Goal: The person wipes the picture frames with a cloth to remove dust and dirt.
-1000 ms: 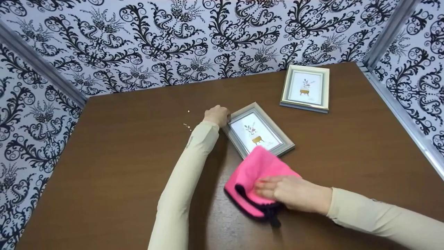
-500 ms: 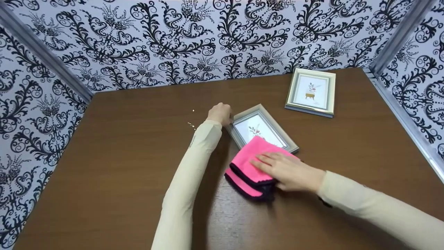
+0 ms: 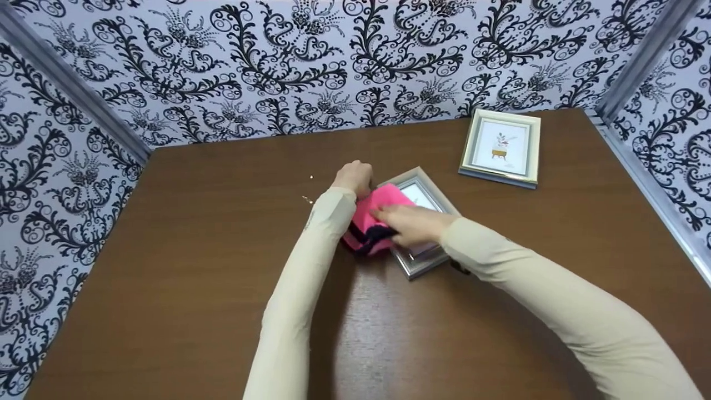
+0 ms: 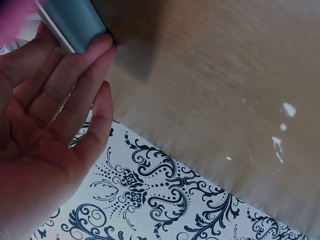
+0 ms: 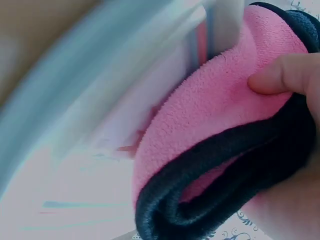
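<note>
My left hand [image 3: 354,179] holds the left corner of a silver-grey picture frame [image 3: 408,273], which lies on the table turned at an angle. In the left wrist view, the fingers [image 4: 97,50] are at the edge of that frame [image 4: 80,22]. My right hand [image 3: 414,223] presses a folded pink cloth [image 3: 383,200] with dark edging onto the frame's left part, close beside my left hand. The right wrist view has the thumb [image 5: 280,75] lying on the cloth [image 5: 215,105], with the cloth bunched between thumb and hand. Cloth and right hand cover much of the framed print.
A second, pale gold picture frame [image 3: 500,149] lies at the back right of the brown wooden table [image 3: 222,250]. Small pale crumbs [image 3: 308,199] lie left of my left hand. Patterned walls [image 3: 289,66] enclose the back and both sides.
My right hand has swept the cloth from the frame's near side up and left across it to my left hand. The left hand stays at the frame's corner.
</note>
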### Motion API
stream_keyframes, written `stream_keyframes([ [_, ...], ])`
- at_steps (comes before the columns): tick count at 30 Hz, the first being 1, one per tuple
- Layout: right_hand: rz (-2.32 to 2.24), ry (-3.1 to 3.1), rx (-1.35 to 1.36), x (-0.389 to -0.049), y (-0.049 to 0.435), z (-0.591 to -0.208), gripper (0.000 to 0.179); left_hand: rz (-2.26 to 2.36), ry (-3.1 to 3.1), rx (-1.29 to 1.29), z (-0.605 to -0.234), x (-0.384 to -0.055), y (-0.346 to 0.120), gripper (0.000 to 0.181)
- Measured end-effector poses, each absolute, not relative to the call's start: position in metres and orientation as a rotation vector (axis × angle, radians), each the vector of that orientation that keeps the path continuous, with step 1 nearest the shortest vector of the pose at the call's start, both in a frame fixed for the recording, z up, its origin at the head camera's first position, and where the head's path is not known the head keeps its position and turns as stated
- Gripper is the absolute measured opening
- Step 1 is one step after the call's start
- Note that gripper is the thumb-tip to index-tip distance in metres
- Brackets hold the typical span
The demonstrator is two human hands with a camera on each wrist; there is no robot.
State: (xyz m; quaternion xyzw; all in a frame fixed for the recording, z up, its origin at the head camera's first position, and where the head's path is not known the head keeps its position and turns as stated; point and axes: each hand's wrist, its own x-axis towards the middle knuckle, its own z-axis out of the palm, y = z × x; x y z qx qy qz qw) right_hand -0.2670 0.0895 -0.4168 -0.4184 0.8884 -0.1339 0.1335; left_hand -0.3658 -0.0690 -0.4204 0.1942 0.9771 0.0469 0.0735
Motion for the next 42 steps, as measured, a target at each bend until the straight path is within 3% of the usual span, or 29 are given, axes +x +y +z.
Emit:
stream_keyframes([
  [4,-0.379,2.588,-1.272,-0.268,0.092,-0.414,0.055,0.129,2.923,0.58,-0.419,-0.366,-0.068,0.014],
  [9,-0.411,2.486,-1.407,-0.238,0.118,-0.408,0.038,0.115,2.913,0.568,-0.417,-0.366,-0.068,0.017],
  [17,-0.2,2.42,-1.453,-0.202,0.146,-0.395,0.05,0.115,2.923,0.582,-0.418,-0.366,-0.072,0.016],
  [31,-0.259,2.624,-1.064,-0.254,0.09,-0.409,0.065,0.111,2.918,0.617,-0.421,-0.365,-0.068,0.014],
  [36,-0.026,2.74,-1.283,-0.247,0.085,-0.421,0.059,0.04,2.901,0.629,-0.421,-0.363,-0.063,0.016],
  [42,0.738,2.777,-1.665,-0.198,0.088,-0.424,0.044,0.041,2.892,0.635,-0.421,-0.362,-0.066,0.017],
])
